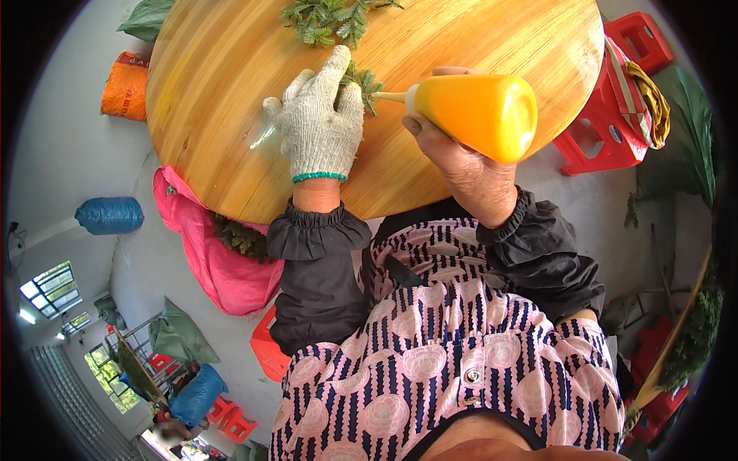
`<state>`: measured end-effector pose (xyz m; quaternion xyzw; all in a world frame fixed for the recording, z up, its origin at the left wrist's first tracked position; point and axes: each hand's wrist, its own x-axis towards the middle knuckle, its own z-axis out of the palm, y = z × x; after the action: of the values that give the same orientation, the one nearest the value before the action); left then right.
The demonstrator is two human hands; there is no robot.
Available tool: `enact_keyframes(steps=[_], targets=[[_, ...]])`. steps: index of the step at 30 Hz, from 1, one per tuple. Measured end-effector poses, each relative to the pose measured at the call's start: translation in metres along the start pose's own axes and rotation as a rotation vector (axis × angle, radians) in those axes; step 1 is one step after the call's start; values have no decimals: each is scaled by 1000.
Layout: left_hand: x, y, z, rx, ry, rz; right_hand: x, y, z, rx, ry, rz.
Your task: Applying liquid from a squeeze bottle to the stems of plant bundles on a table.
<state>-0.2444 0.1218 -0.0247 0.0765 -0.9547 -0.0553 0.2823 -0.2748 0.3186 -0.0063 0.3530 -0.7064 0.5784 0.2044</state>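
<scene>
Evidently the yellow squeeze bottle (486,115) is a smooth, soft-walled plastic thing, tapering from a broad rounded base to a pale, slender nozzle (393,97). It is held tilted over the round wooden surface (231,146), nozzle toward the left. Its contents are hard to judge, but it looks light to moderate in weight, and its glossy skin could slip in a dry palm. The best hold is probably around the wide body, where an even squeeze would give; the thin nozzle seems easy to bend.

The bare right hand (467,163) has its fingers clamped around that body, thumb on the near side and fingers on the far side. The left hand (319,127), in a nubby white knit glove with a green hem, lies with its fingers spread. A small green sprig (366,86) shows beside its thumb and index finger; whether they pinch it I cannot tell. The nozzle tip is at the sprig, contact unclear.

The sprig looks feathery, springy and very light, best taken by its stem. Beyond lie more needled sprigs (330,21). The surface has a striped grain and a glossy sheen.
</scene>
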Motion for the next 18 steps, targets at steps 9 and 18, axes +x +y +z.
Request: enact_keyframes(steps=[9,18], targets=[[1,3,4,-85,-102,-107,-1,14,-11,-305,-68,-276],[-2,-4,-9,51,11,-10,-7,-3,2,-36,-82,93]])
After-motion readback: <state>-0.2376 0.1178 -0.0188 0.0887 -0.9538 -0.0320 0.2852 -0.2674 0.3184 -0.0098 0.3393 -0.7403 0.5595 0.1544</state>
